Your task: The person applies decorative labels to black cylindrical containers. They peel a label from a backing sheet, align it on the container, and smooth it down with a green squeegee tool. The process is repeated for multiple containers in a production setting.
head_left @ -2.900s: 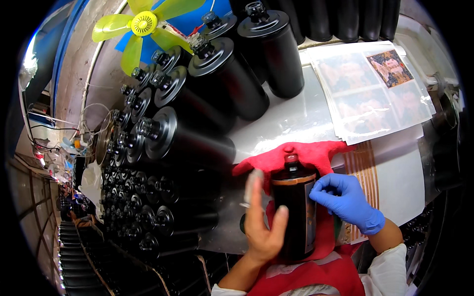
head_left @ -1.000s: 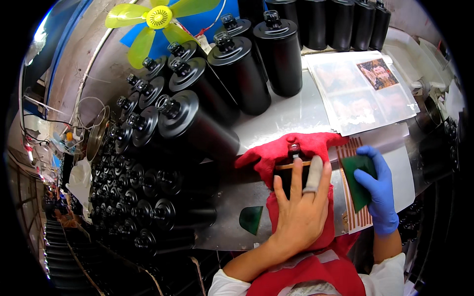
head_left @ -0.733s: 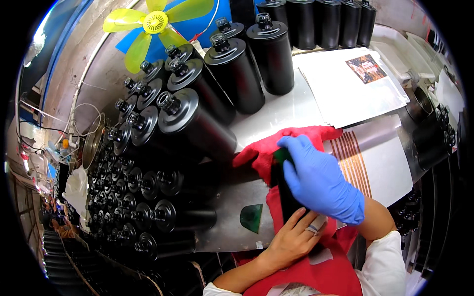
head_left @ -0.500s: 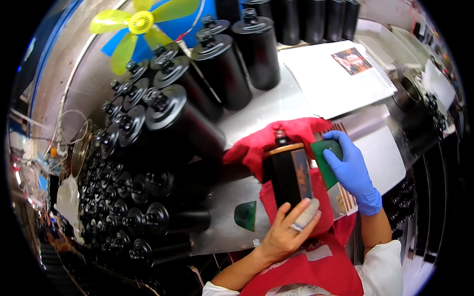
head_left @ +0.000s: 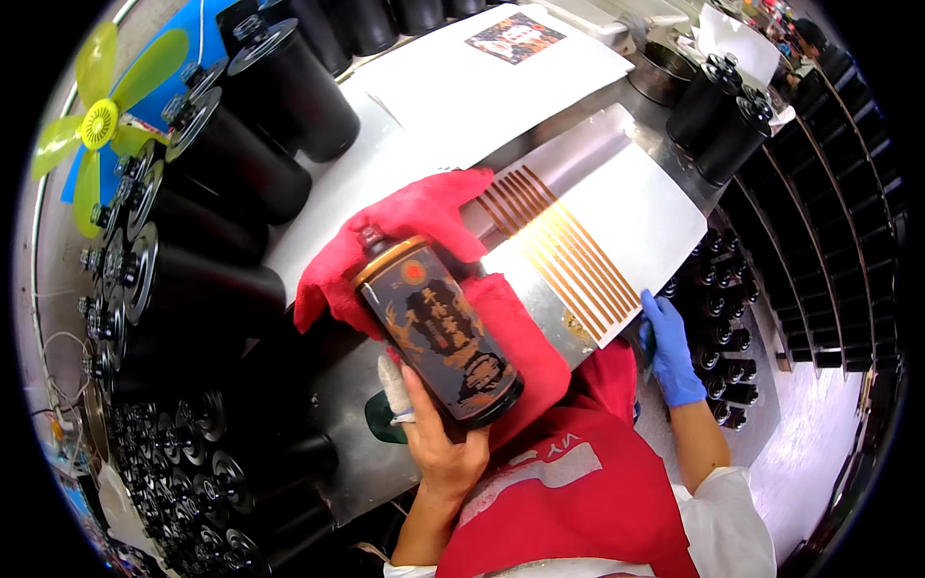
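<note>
The left hand [head_left: 445, 453], low in the middle of the frame, is clamped on the lower end of the bottle [head_left: 438, 328], its fingers along the left side and its thumb by the base. The right hand [head_left: 669, 345], gloved in blue, sits apart at lower right, near the edge of the striped sheet [head_left: 631, 207]; whether its fingers pinch anything I cannot tell. The bottle lies slantwise at centre on the red cloth [head_left: 525, 332], neck toward upper left, its label [head_left: 467, 361] facing up. The step in hand looks like steadying it with the decorated face in view; the next move seems to call for a firm hold at the base, as the round body could roll on loose cloth. A green scraper [head_left: 383, 424] lies just left of the left hand. Copper strips [head_left: 568, 260] run across the sheet, right of the cloth. The metal bench [head_left: 358, 472] shows at lower left of centre; a paper stack [head_left: 443, 96] with a small colour print [head_left: 514, 39] fills the upper middle. Beyond, black bottles [head_left: 241, 144] crowd the left, a yellow fan [head_left: 99, 123] stands upper left, and dark racks [head_left: 819, 222] curve down the right.
</note>
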Demonstrator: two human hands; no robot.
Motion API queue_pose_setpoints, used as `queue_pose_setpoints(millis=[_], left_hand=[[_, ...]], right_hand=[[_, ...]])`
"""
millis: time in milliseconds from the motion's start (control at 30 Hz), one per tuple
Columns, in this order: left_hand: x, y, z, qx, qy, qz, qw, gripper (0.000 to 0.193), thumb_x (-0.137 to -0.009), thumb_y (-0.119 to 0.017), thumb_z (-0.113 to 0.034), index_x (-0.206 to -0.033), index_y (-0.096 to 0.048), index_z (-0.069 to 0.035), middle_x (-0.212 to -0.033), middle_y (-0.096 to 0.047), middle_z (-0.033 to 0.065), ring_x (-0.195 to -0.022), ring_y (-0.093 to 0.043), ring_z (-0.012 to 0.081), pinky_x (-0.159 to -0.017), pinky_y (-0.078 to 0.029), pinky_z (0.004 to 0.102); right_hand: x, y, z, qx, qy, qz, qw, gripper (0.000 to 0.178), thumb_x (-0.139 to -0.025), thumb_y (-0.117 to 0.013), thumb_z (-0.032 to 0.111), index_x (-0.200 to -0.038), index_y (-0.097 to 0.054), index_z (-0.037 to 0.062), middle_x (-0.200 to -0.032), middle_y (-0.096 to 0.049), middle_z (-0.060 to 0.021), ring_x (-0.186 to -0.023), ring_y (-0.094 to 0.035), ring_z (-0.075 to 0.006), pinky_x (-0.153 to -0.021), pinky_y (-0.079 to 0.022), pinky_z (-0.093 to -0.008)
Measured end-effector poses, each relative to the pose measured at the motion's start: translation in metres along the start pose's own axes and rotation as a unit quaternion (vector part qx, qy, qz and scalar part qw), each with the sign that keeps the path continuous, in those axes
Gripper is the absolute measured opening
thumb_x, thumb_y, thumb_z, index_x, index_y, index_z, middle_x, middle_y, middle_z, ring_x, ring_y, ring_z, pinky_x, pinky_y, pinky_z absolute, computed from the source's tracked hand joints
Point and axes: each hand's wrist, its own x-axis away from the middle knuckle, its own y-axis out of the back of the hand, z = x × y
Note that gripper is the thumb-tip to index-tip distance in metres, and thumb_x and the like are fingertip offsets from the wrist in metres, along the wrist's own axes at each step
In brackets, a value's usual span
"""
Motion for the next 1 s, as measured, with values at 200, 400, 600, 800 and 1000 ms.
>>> queue_pose_setpoints(millis=[200,400,600,800,1000], left_hand=[[-0.001,0.002,0.002,-0.014,-0.009,-0.005,1.0,0.092,-0.066,-0.077,-0.002,-0.142,-0.025,0.007,-0.125,-0.05,0.0231,-0.102,-0.058,0.032,-0.088,-0.045,0.0337],[0.003,0.001,0.001,0.036,0.028,-0.004,0.999,0.095,-0.064,-0.08,-0.007,-0.141,-0.027,0.007,-0.128,-0.047,0.0244,-0.112,-0.053,0.0335,-0.094,-0.042,0.0367],[-0.003,0.02,-0.032,-0.063,-0.098,-0.011,0.993,0.084,-0.067,-0.083,-0.028,-0.132,-0.041,0.004,-0.134,-0.04,0.0307,-0.123,-0.044,0.0426,-0.1,-0.038,0.0457],[-0.034,0.001,-0.072,0.148,-0.177,0.088,0.969,0.057,-0.073,-0.074,-0.019,-0.12,-0.055,0.007,-0.129,-0.043,0.0354,-0.116,-0.049,0.0432,-0.097,-0.041,0.0451],[-0.074,-0.02,-0.099,0.487,-0.048,0.187,0.852,0.043,-0.089,-0.06,-0.017,-0.123,-0.05,0.007,-0.126,-0.049,0.0234,-0.118,-0.05,0.0309,-0.098,-0.038,0.0352]], right_hand=[[0.001,0.013,0.009,-0.007,-0.025,0.083,0.996,0.026,-0.083,-0.068,0.018,-0.099,-0.062,-0.001,-0.075,-0.06,-0.0006,-0.061,-0.052,-0.006,-0.055,-0.04,-0.0191],[0.026,0.044,0.052,-0.071,-0.12,0.208,0.968,0.029,-0.086,-0.059,0.014,-0.11,-0.059,-0.0023,-0.068,-0.053,0.0032,-0.051,-0.044,-0.0033,-0.045,-0.033,-0.0164],[0.045,0.043,0.118,0.047,0.039,0.203,0.977,0.023,-0.09,-0.051,0.014,-0.103,-0.063,-0.0003,-0.071,-0.054,0.0031,-0.051,-0.042,-0.001,-0.045,-0.031,-0.0158],[0.086,0.008,0.193,0.121,0.171,0.35,0.913,0.019,-0.08,-0.057,0.015,-0.08,-0.068,-0.0014,-0.069,-0.054,-0.0016,-0.053,-0.044,-0.0051,-0.049,-0.032,-0.0174],[0.123,-0.031,0.234,0.071,0.191,0.528,0.824,0.011,-0.051,-0.07,-0.005,-0.061,-0.066,-0.0021,-0.059,-0.058,-0.0091,-0.05,-0.054,-0.014,-0.048,-0.038,-0.0243]])
